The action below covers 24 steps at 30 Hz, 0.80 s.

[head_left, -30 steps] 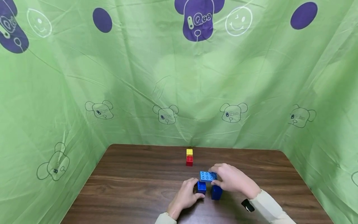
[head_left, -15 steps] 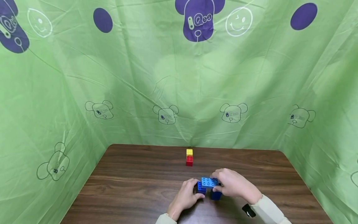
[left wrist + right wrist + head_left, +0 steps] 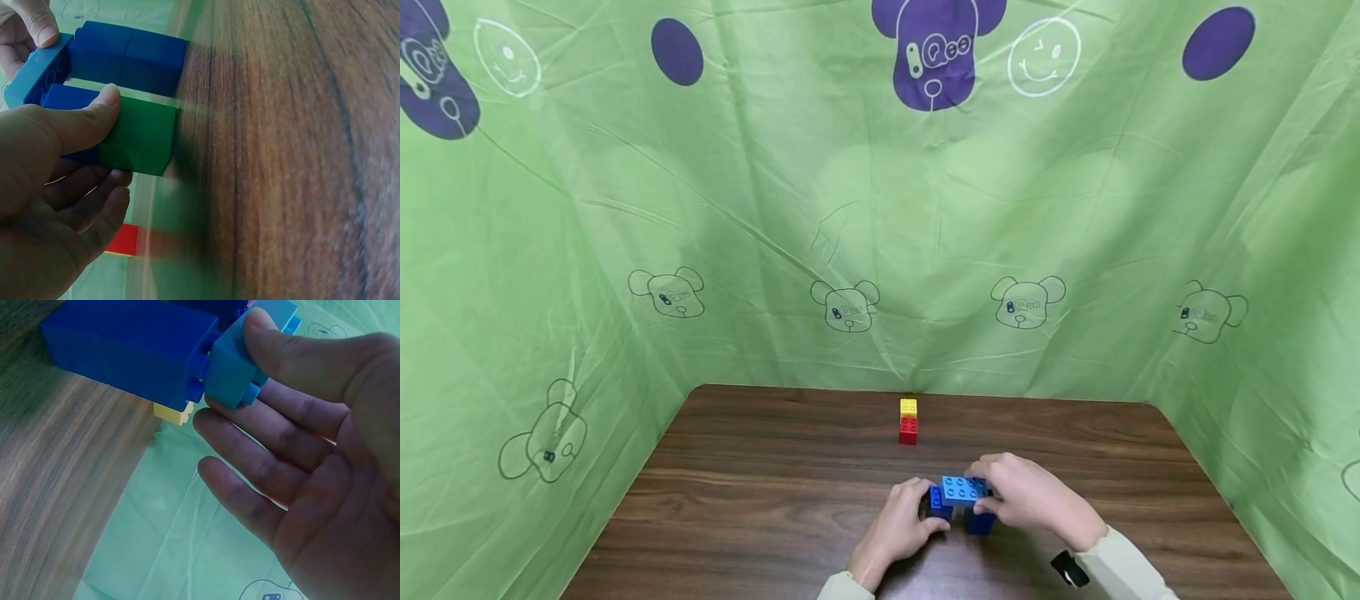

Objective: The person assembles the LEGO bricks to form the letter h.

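Head view: hands (image 3: 897, 523) (image 3: 1030, 493) grip blue blocks (image 3: 939, 503) (image 3: 958, 491).

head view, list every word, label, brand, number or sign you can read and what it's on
"Q" then two round letters, possibly "Qee": purple bear heads on the green sheet, top centre and left edge.
Outlined bear heads: marks too small to read.
Blocks: no readable text.
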Motion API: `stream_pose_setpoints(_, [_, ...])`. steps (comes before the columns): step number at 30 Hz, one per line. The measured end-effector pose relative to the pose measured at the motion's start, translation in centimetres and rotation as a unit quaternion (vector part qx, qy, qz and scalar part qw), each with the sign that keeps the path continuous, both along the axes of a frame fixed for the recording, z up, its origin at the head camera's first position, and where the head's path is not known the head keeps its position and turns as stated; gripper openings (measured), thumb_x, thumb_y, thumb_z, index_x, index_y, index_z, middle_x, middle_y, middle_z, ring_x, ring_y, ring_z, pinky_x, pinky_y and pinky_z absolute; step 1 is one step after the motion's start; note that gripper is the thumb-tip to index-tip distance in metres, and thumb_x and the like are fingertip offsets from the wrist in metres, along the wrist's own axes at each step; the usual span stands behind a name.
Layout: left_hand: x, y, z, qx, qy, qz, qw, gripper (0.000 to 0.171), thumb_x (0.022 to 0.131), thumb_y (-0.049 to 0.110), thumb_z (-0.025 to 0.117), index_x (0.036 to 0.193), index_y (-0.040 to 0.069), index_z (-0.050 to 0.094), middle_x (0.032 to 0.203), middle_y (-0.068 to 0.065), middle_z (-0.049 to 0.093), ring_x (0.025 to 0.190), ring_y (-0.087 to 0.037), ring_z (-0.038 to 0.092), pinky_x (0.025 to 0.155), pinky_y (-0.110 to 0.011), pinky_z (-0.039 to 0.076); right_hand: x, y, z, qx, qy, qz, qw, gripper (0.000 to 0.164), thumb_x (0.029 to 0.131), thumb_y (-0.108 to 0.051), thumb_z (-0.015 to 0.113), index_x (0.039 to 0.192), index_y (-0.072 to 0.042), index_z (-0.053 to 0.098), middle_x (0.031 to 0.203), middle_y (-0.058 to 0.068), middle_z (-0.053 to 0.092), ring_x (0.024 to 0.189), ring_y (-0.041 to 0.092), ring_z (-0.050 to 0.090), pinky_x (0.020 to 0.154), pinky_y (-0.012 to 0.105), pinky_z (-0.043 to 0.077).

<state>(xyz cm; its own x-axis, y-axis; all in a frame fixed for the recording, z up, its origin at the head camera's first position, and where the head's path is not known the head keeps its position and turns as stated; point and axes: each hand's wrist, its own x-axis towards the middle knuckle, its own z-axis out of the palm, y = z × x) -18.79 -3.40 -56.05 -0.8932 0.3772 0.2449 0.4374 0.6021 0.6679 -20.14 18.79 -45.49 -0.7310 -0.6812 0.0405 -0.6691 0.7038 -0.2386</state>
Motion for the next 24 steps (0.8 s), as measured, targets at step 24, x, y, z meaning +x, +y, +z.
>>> stream_pose_setpoints(24, [0.36, 0.93, 0.16, -0.004, -0.011, -0.010, 0.9999, 0.035, 0.084, 0.029, 0.084, 0.110, 0.010, 0.070, 0.101, 0.005, 0.068, 0.096, -0.008, 0.060, 0.089, -0.030, 0.053, 0.39, -0.34, 0.07, 0.006, 0.029, 0.000, 1.000, 0.028, 0.083, -0.026, 0.084, 0.103, -0.011, 0.072, 0.091, -0.004, 0.069, 0.075, 0.002, 0.060, 0.061, 0.025, 0.052])
